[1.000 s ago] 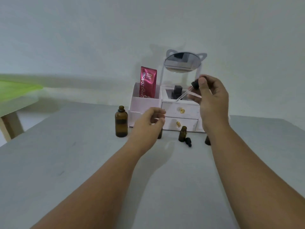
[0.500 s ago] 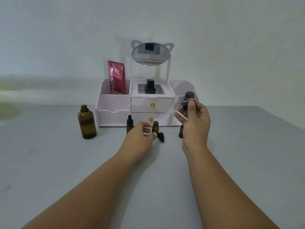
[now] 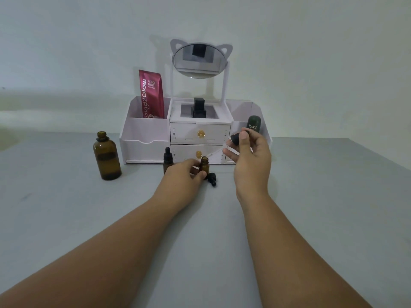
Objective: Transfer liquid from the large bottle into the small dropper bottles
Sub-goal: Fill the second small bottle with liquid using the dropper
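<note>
The large amber bottle [image 3: 107,157] stands uncapped on the grey table [image 3: 66,218] at the left, partly filled. My left hand [image 3: 184,174] grips a small open amber dropper bottle [image 3: 204,166] at its base. My right hand [image 3: 250,156] pinches a dropper [image 3: 235,138] by its black bulb; the glass tube slants down-left and its tip sits at the small bottle's mouth. A second small bottle [image 3: 167,157] with a black dropper cap stands just left of my left hand. A loose black dropper cap [image 3: 212,177] lies on the table beside the held bottle.
A white organiser [image 3: 146,138] with two drawers and a cat-ear mirror [image 3: 200,58] stands behind the bottles. It holds a red sachet [image 3: 152,94], a black item [image 3: 198,107] and a dark green Kahf tube [image 3: 254,125].
The view swung left and down. My right hand lowered the dropper from in front of the organiser to the small bottle's mouth. My left hand closed around that small bottle.
</note>
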